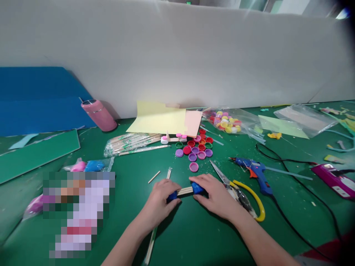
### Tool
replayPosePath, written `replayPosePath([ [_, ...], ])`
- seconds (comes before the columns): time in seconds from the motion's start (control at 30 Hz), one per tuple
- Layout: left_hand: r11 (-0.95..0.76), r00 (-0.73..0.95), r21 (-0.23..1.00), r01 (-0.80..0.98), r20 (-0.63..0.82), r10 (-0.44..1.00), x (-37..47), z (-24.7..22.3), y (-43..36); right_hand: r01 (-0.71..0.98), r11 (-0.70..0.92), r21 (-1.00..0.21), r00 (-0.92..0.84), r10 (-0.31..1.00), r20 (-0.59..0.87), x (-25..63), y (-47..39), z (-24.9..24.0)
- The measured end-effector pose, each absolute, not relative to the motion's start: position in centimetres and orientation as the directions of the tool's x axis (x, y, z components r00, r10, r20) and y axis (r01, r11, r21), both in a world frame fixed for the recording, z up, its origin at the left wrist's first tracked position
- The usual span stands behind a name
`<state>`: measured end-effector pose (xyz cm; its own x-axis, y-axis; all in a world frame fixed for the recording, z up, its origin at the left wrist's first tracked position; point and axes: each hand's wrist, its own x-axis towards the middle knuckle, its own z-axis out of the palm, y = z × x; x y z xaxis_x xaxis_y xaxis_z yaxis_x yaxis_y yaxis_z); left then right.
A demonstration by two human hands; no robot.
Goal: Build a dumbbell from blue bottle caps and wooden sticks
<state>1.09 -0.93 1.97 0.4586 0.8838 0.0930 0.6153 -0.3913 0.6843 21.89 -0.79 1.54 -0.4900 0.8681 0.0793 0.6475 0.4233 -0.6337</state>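
Observation:
Between my hands is a short bundle of wooden sticks (185, 191) with blue pieces, apparently bottle caps, at its two ends. My left hand (158, 202) is closed around the left blue cap (172, 196), thumb below and fingers above. The right blue cap (197, 187) is pinched by my right hand (212, 195), which partly covers it. A loose short stick (154, 177) lies just beyond my left hand. Under my left wrist runs a long wrapped pair of chopsticks (151, 245). Scissors (257, 199) with yellow handles lie beside my right hand, partly hidden.
Coloured bottle caps (193, 167) are scattered ahead, near a stick-and-cap piece (174, 139) and packaged chopsticks (130, 143). To the right, a blue glue gun (259, 173) trails a black cord to a purple power strip (334, 181). A pink tumbler (99, 115) stands back left.

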Motion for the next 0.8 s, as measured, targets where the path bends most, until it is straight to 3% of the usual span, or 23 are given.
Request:
replayPosePath([
  [0.37, -0.329, 0.391, 0.756, 0.565, 0.106, 0.914, 0.6, 0.6, -1.3, 0.65, 0.521, -0.553, -0.514, 0.838, 0.185, 20.8, -0.9, 1.5],
  [0.67, -0.293, 0.327, 0.782, 0.551, 0.12, 0.937, 0.1, 0.2, -1.5, 0.66, 0.494, -0.567, -0.497, 0.852, 0.164, 19.9, -0.1, 1.9],
  [0.8, -0.315, 0.321, 0.784, 0.536, 0.156, 0.934, -0.1, 0.1, -1.5, 0.627, 0.462, -0.627, -0.47, 0.866, 0.169, 19.9, 0.2, 2.1],
])
